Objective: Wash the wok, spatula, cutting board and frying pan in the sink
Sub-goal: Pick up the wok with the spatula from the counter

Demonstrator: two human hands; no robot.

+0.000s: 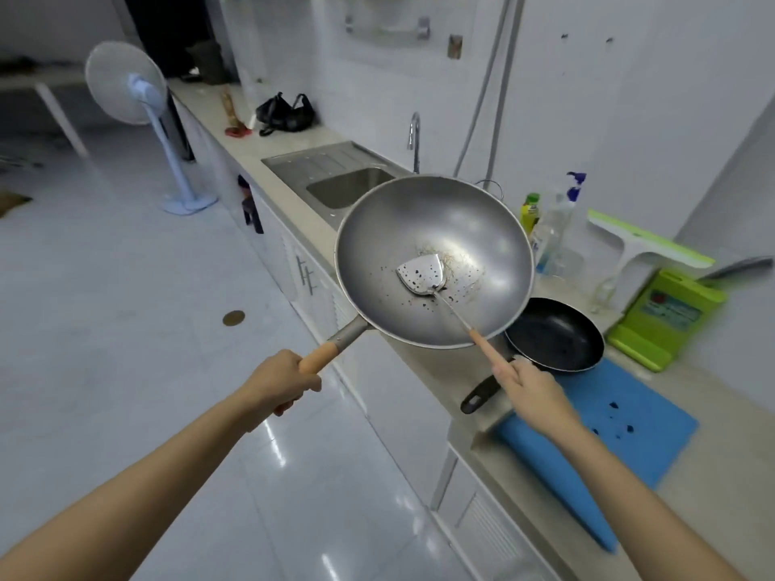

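L hand (pixel 282 381) has its fingers wrapped tight round the wooden handle of the wok (pixel 434 262), holding it up over the counter (pixel 423 362), just short of the sink (pixel 348 186). R hand (pixel 530 385) grips the spatula (pixel 423 275) by its wooden handle, fingers closed; blade sits inside the wok w/ dark specks around it. Frying pan (pixel 555 334) rests on the counter just behind the R hand, partly on the blue cutting board (pixel 629 425), which overhangs the counter edge.
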